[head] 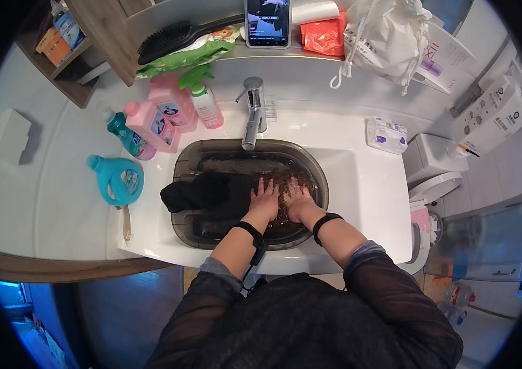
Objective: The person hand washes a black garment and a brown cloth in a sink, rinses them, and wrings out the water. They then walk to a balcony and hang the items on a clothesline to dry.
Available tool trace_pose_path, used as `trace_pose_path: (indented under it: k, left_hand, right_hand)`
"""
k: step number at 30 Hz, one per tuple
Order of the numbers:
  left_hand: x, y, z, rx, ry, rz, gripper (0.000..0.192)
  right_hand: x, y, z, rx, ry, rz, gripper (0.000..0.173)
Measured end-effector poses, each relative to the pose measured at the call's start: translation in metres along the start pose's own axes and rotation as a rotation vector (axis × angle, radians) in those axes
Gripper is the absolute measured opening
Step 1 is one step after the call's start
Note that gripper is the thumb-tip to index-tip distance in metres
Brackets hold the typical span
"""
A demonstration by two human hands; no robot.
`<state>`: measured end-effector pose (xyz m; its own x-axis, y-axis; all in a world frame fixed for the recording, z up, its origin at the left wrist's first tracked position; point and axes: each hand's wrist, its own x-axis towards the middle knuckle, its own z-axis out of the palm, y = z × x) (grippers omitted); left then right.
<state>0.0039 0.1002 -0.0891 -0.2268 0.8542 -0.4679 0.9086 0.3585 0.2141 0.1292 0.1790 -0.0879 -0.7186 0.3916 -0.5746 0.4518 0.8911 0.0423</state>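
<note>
A translucent dark plastic basin (pixel 178 226) stands in the white washbasin (pixel 374 203), holding dark, rippled water. My left hand (pixel 265 200) lies at the water with its fingers spread, beside or on submerged dark cloth. Close to its right, my right hand (pixel 300 203) has its fingers partly under the churned, brownish water; whether its fingertips touch cloth is hidden. Black cloth (pixel 196 191) spreads through the left half of the basin, one bunched end resting over the left rim. The chrome faucet (pixel 252 115) stands behind the basin, its spout over the far rim.
A blue detergent bottle (pixel 120 180), a teal bottle (pixel 129 136), pink bottles (pixel 152 127) and a green-topped spray bottle (pixel 206 106) stand left. A brush with a wooden handle (pixel 126 223) lies nearby. A tissue pack (pixel 386 136) sits right. The shelf behind holds a phone (pixel 267 23) and black hairbrush (pixel 168 41).
</note>
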Motion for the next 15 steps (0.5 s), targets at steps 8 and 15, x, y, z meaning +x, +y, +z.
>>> trace_pose_path:
  k: [8, 15]
  left_hand:
    - [-0.029, -0.020, -0.046, -0.743, 0.173, 0.016, 0.041]
    - [-0.079, 0.017, -0.124, -1.205, 0.084, 0.506, 0.029]
  right_hand:
    - [-0.020, 0.043, -0.026, 1.202, 0.406, 0.019, 0.052]
    - [-0.073, 0.018, -0.070, 1.261, 0.684, -0.308, 0.044]
